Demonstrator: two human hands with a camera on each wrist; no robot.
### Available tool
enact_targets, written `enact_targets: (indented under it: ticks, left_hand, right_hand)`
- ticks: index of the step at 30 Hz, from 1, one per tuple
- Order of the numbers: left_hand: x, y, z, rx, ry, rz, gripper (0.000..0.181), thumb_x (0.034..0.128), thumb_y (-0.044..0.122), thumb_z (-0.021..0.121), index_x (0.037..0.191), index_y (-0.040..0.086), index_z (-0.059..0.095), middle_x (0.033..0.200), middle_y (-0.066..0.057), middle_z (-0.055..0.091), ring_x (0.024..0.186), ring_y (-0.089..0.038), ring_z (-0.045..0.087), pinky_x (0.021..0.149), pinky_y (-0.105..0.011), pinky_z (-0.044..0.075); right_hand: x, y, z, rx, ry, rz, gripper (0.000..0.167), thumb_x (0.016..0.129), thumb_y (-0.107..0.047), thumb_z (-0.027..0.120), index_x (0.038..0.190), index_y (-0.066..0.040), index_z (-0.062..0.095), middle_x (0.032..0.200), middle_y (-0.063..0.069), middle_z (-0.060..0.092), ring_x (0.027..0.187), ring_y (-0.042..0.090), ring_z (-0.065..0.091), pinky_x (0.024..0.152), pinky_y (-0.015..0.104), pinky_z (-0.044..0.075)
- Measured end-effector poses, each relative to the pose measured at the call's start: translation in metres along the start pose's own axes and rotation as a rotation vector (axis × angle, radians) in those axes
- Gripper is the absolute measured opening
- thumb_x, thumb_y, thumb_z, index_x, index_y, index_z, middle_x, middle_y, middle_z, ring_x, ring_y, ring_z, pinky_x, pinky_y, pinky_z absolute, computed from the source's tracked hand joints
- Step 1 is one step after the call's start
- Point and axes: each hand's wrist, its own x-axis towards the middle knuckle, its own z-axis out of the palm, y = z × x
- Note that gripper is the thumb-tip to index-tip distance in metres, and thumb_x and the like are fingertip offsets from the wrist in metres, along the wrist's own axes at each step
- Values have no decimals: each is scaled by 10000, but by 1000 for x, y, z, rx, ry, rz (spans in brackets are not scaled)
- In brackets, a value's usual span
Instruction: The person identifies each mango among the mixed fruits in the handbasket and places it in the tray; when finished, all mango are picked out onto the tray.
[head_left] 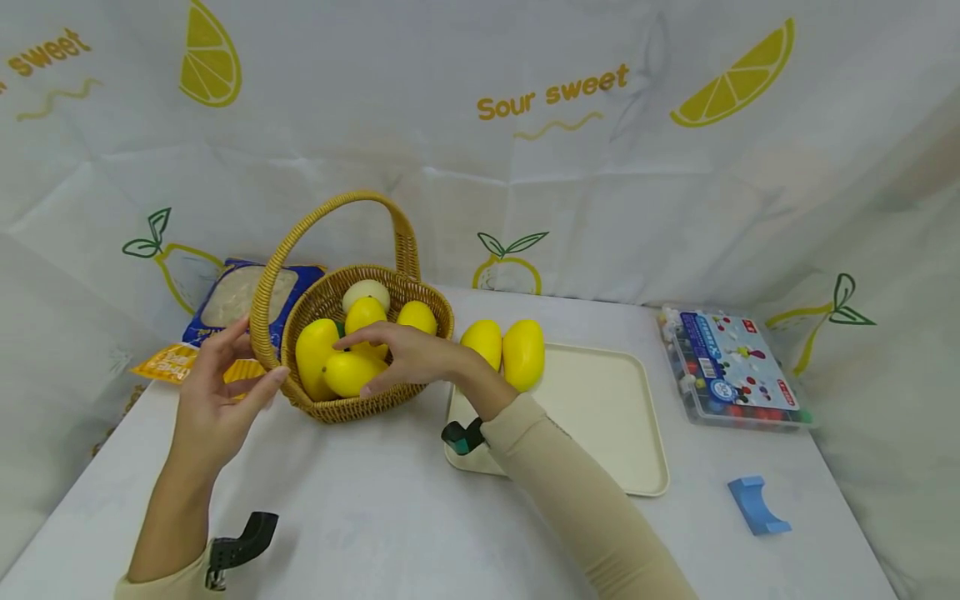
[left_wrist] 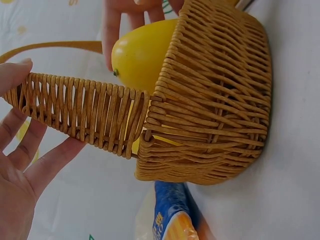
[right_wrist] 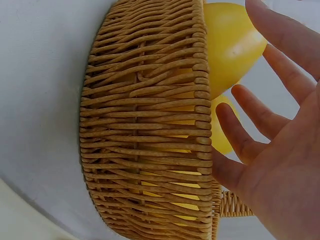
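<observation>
The wicker basket (head_left: 360, 410) holds several yellow mangoes and a pale round fruit (head_left: 366, 295). My left hand (head_left: 217, 400) holds the left side of its handle (left_wrist: 82, 107), the thumb on one edge and fingers along the other in the left wrist view. Over the basket's front, my right hand (head_left: 412, 357) has its fingers spread above a mango (head_left: 348, 373). In the right wrist view, the right hand's (right_wrist: 280, 125) thumb and fingers lie close around a mango (right_wrist: 230, 47); whether they touch it I cannot tell.
Two mangoes (head_left: 523, 354) lie side by side at the cream tray's (head_left: 600, 417) back left. Blue and orange packages (head_left: 306, 279) sit left of the basket. A clear box of colored pieces (head_left: 738, 367) and a blue curved block (head_left: 757, 506) are at the right.
</observation>
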Motion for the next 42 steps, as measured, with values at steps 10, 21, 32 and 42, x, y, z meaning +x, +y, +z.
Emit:
enact_targets:
  ticks: [10, 21, 32, 42]
  left_hand:
    - [0, 0, 0, 6, 2, 1, 799, 773, -257, 689, 1491, -4, 445, 1189, 193, 604, 1060, -11, 581, 783, -16, 524]
    - [-1, 1, 1, 5, 1, -18, 792, 787, -243, 689, 1497, 13, 446, 1196, 187, 606, 1070, -7, 591, 772, -24, 533]
    - [0, 0, 1, 2, -4, -10, 794, 786, -244, 689, 1497, 12, 447, 1200, 196, 602, 1068, -10, 592, 771, -25, 534]
    - [0, 0, -1, 31, -17, 10, 752, 827, -186, 698, 1501, 21, 434, 1199, 245, 579, 1076, 33, 581, 771, -35, 542]
  right_hand:
    - [7, 6, 8, -20, -15, -21, 702, 896, -156, 786, 1524, -195, 475, 1581, -13, 460, 1422, 132, 433, 1238, 294, 359]
    - [6, 9, 12, -19, 12, 3, 682, 928, -119, 741, 1537, -210, 447, 1589, -6, 454, 1433, 151, 438, 1251, 326, 356]
    - [6, 10, 13, -8, 41, 0, 672, 946, -129, 723, 1545, -210, 430, 1577, 10, 470, 1436, 164, 453, 1247, 337, 370]
    - [1, 5, 5, 12, 80, -16, 674, 966, -193, 706, 1562, -214, 392, 1534, 36, 493, 1367, 177, 497, 1186, 334, 433]
